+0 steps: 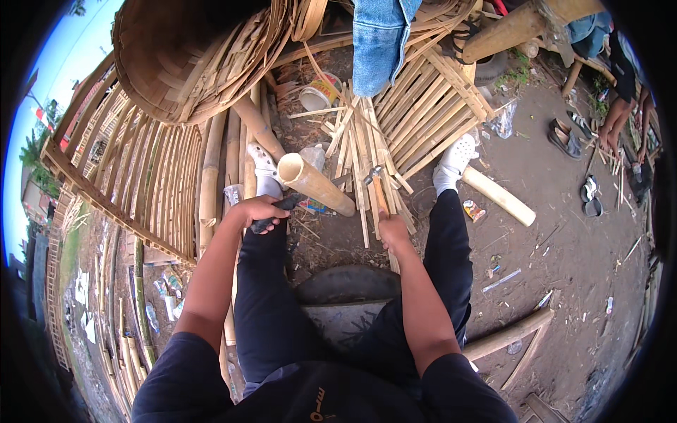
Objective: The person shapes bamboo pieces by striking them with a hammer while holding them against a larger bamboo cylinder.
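Note:
My left hand (261, 211) is closed around the black handle (290, 202) of a tool that looks like a large knife; I cannot make out its blade clearly. Just beyond that hand a cut bamboo tube (317, 187) leans with its hollow end toward me. In my right hand (395, 231) is a hammer (378, 189), gripped by its wooden handle, its metal head pointing away from me. Under and beyond the hammer lies a loose pile of split bamboo strips (363, 144), between my feet in white clogs (457, 158).
A slatted bamboo panel (430, 106) lies past the strips. Woven baskets (204, 77) and a bamboo rack (134, 169) stand at left. Denim cloth (381, 49) hangs ahead. At right are a bamboo pole (501, 196), sandals (564, 139) and another person's legs (620, 106).

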Motion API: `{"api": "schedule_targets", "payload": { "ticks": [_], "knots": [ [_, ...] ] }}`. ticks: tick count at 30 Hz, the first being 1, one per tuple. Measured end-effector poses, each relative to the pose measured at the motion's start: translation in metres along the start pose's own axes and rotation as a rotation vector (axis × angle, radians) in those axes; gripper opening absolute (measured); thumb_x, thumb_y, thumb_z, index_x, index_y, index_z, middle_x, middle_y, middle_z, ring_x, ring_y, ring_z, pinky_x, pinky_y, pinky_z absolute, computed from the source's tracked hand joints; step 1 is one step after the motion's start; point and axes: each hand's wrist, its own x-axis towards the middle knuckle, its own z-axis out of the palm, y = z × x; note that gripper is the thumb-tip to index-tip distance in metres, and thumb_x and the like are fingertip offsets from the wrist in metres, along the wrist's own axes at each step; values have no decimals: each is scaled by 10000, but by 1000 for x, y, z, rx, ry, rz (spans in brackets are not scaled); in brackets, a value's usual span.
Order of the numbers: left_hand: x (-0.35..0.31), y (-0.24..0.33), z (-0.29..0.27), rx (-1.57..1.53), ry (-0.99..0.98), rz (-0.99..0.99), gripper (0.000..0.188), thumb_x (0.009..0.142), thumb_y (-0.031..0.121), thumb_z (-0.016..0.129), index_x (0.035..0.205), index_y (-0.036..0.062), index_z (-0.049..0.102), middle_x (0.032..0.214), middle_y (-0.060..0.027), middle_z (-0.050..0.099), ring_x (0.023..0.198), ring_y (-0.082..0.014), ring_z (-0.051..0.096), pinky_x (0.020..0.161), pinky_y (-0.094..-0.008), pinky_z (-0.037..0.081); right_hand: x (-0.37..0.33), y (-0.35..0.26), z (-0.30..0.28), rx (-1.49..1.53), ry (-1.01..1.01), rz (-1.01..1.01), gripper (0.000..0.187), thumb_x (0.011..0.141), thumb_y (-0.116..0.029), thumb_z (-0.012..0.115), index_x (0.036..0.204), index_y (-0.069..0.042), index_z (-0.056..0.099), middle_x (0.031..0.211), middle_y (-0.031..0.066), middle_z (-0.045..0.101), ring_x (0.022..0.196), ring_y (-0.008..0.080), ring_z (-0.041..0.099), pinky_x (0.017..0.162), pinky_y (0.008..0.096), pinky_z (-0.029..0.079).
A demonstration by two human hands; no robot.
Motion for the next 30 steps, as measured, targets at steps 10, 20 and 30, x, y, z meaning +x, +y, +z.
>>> {"api": "schedule_targets", "payload": {
  "ticks": [10,20,30],
  "knots": [
    [24,23,47,97,391,69,166,673,38,715,677,-10,556,586,-59,533,430,-135,491,378,-299,387,-24,-38,0,74,40,-272,559,977,-421,490,751,77,605,536,147,536,447,255,539,465,395,424],
    [16,25,62,227,559,61,233,646,124,625,496,-47,580,446,-131,550,384,-217,565,426,-335,472,-34,-54,-1,200,-26,-238,531,989,-422,477,668,-4,547,499,33,460,372,152,439,358,331,349],
    [27,9,70,278,623,32,281,634,163,664,737,-98,662,741,-264,665,787,-346,694,704,-402,541,-49,-69,-2,270,-105,-150,515,989,-448,473,707,-22,530,498,11,433,361,127,406,338,301,331]
  ]
}}
